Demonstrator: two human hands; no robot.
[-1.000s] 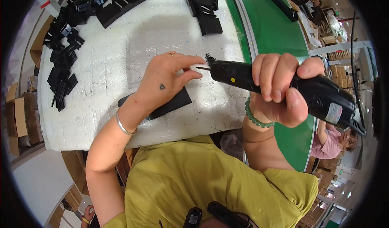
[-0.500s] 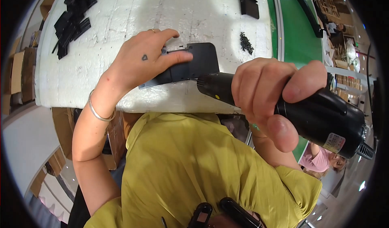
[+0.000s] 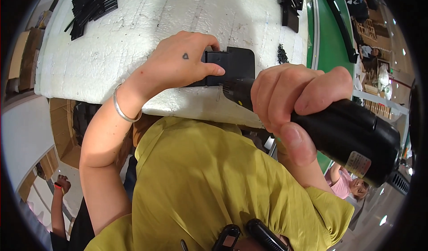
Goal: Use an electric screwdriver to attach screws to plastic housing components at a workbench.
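Under the left hand point(image 3: 178, 66), fingers pressed down, lies the flat black plastic plate point(image 3: 234, 63) on the white foam desk point(image 3: 147, 23). Right hand point(image 3: 294, 104) fingers wrap the thick black electric screwdriver point(image 3: 339, 135); keep it straight.

Flat part point(image 3: 234, 63) on table point(image 3: 147, 23); driver point(image 3: 330, 126) right; strips point(image 3: 91, 6) far left.

Bright even light, soft shadows; heavy fisheye bending at rim (black corners); near tool slightly blurred.
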